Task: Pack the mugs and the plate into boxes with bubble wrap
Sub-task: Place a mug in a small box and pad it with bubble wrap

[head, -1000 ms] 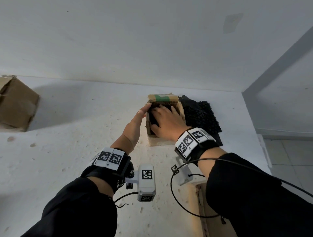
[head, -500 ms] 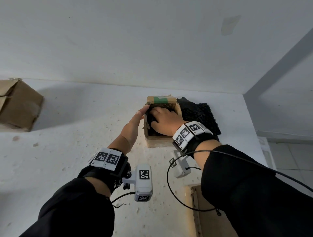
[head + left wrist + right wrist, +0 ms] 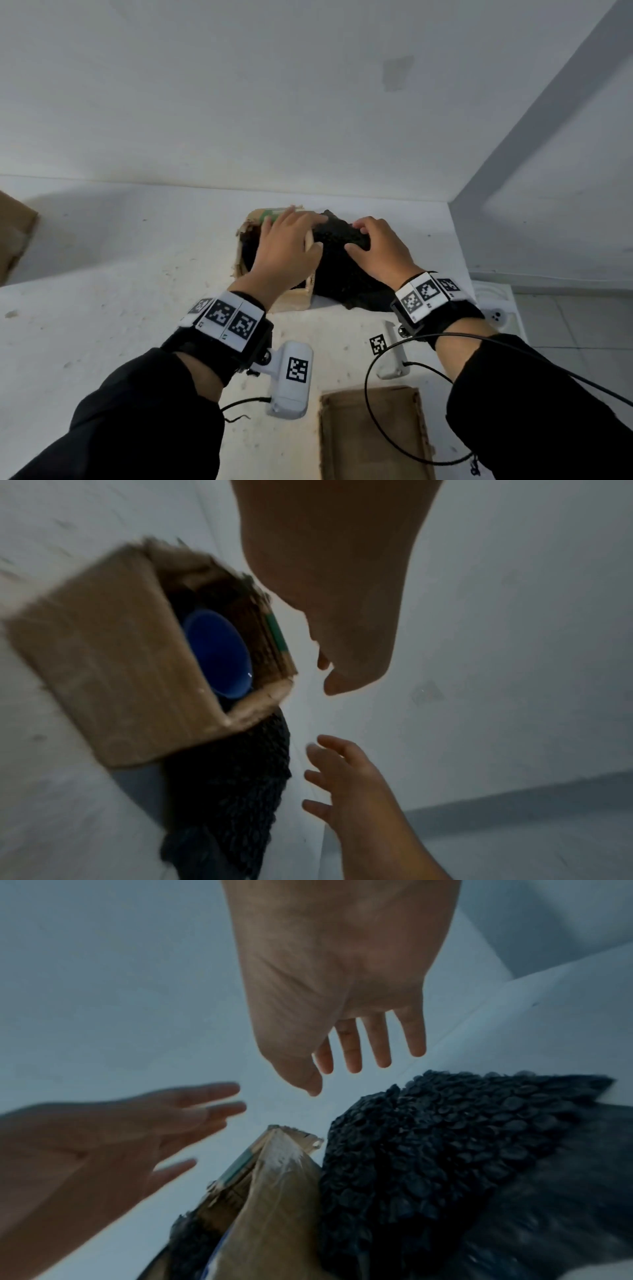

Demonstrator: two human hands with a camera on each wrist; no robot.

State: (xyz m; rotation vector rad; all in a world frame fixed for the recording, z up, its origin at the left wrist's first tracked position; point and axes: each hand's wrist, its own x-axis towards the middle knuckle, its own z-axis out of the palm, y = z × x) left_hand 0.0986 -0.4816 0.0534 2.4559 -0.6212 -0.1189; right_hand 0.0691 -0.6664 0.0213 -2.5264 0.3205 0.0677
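Observation:
A small open cardboard box [image 3: 291, 301] stands near the back wall of the white table. A blue mug [image 3: 219, 653] sits inside it on black wrap. My left hand [image 3: 291, 233] hovers flat over the box's top with straight fingers and holds nothing. Black bubble wrap [image 3: 342, 277] lies crumpled against the box's right side. My right hand [image 3: 363, 240] is spread just above that wrap. In the right wrist view its fingers [image 3: 352, 1047] hang extended above the bubble wrap [image 3: 445, 1137], gripping nothing. No plate is in view.
A larger cardboard box [image 3: 13, 240] sits at the far left edge. A flat cardboard piece [image 3: 373, 431] lies at the table's front under my right arm's cable. A white fitting [image 3: 493, 308] marks the table's right edge. The wall stands close behind the box.
My right hand came out of the box and moved right, over the bubble wrap. My left hand shifted from the box's left side to above its opening.

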